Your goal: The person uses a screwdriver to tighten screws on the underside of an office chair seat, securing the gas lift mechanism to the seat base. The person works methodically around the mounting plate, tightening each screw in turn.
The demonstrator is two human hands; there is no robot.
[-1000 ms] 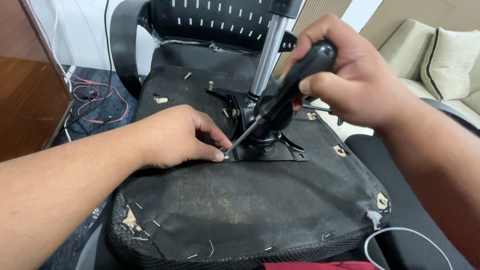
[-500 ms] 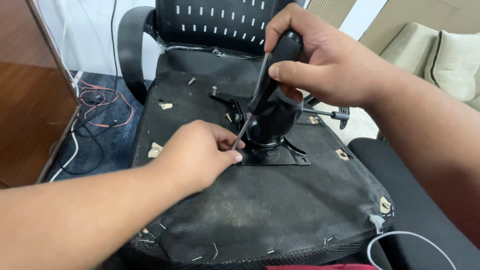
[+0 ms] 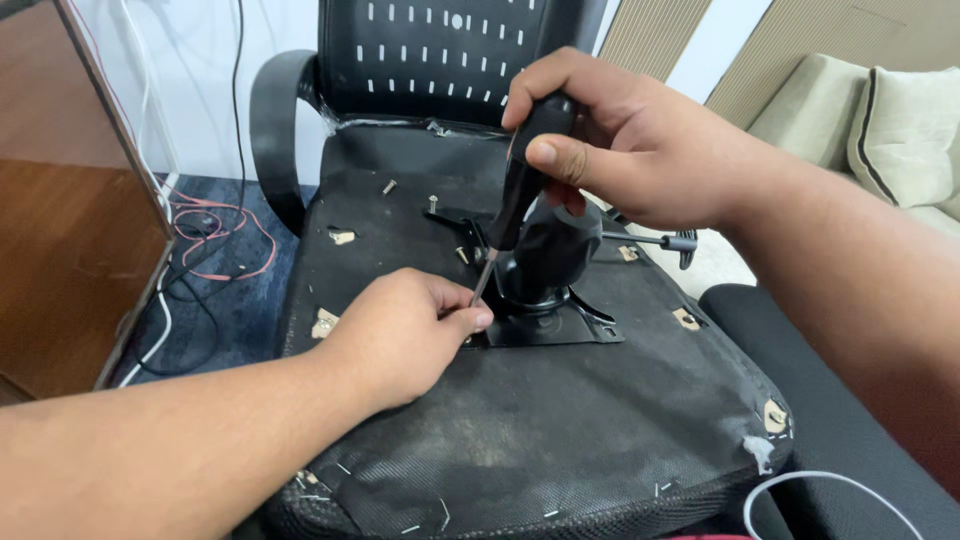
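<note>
Black mesh fabric, dusty and stapled round the edge: underside of an upturned office chair seat (image 3: 560, 440), nearest the camera. Everything below is placed off the black metal mounting plate (image 3: 560, 325) bolted at the seat's centre.

- Left hand (image 3: 405, 335): just left of the plate, resting on the fabric, thumb and forefinger pinched together at the plate's left corner. They close on the screwdriver tip; whether a screw sits between them I cannot tell, it's hidden.
- Black-handled screwdriver (image 3: 515, 200): rises from that corner, steel shaft tilted slightly right, handle above the plate.
- Right hand (image 3: 620, 150): above the plate, fingers wrapped tight round the handle, thumb across its front.
- Black gas-lift column housing (image 3: 550, 255): stands on the plate, right behind the shaft, close to the handle.

Doing this step well, my read: bring the shaft nearer square to the plate so the tip seats fully; push down along the axis while turning; keep the left fingers only as a guide and clear of the tip if it slips. The housing crowds the handle, so short turns.

- Beyond the plate: loose silver screws (image 3: 410, 195) lying on the fabric towards the backrest, one more just behind the plate's left edge.
- Right of the plate: thin black adjustment lever (image 3: 650, 240) sticking out.
- Farther: black perforated plastic backrest (image 3: 450, 50) and curved black armrest (image 3: 275, 130).

Containers: none in view; the screws lie loose on the seat, not in a tray or cup.
</note>
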